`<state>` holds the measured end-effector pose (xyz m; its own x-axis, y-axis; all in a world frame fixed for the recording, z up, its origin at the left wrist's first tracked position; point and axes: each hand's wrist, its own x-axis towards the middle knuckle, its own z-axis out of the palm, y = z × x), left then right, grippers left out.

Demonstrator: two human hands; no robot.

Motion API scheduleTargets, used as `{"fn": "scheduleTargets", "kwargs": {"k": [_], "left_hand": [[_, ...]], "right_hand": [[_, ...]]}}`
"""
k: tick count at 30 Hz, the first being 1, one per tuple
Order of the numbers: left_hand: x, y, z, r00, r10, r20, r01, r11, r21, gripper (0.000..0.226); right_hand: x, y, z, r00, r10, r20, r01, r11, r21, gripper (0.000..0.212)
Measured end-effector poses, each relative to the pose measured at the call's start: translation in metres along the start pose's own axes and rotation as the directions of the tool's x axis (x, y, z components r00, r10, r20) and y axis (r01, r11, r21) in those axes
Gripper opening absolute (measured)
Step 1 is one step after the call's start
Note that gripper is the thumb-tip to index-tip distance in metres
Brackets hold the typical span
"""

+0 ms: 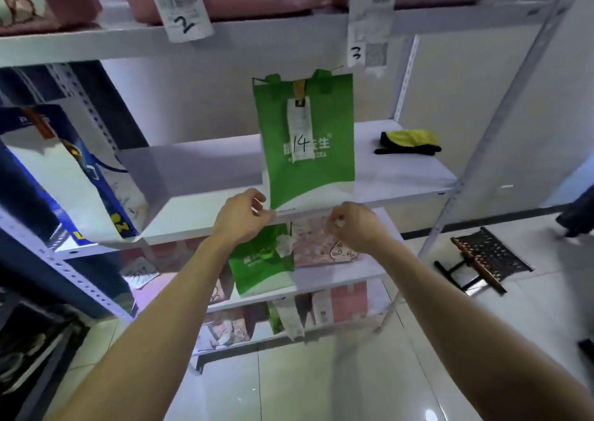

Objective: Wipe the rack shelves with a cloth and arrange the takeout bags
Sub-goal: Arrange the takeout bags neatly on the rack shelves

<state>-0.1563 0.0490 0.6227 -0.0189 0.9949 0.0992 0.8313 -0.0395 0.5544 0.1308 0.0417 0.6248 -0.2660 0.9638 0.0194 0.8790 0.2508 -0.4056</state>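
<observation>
— Where's the bag?
— The bag [308,163] stands upright at the shelf [199,179] front, cloth [408,142] well to its right.
— Your hands?
— Both arms reach forward. My left hand [241,219] curls at its lower left corner; pinching or not, I can't tell. My right hand [353,226] is fisted below the shelf edge, holding nothing.

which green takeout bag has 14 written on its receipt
The tall green fabric bag standing on the white middle shelf; the other green bag sits one shelf lower.
</observation>
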Motion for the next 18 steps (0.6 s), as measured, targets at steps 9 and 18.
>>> {"fn": "scheduleTargets", "kwargs": {"k": [9, 18], "left_hand": [[0.021, 0.030, 0.025, 0.973, -0.095, -0.210, 0.113, 0.991, 0.075, 0.008], [0.000, -0.044, -0.013, 0.892, -0.257, -0.371, 0.295, 0.954, 0.048, 0.009]], "right_hand": [[0.048, 0.047, -0.022, 0.981, 0.116, -0.154, -0.088, 0.981, 0.172, 0.058], [0.082, -0.032, 0.038, 0.991, -0.083, -0.108, 0.100, 0.981, 0.165, 0.043]]}}
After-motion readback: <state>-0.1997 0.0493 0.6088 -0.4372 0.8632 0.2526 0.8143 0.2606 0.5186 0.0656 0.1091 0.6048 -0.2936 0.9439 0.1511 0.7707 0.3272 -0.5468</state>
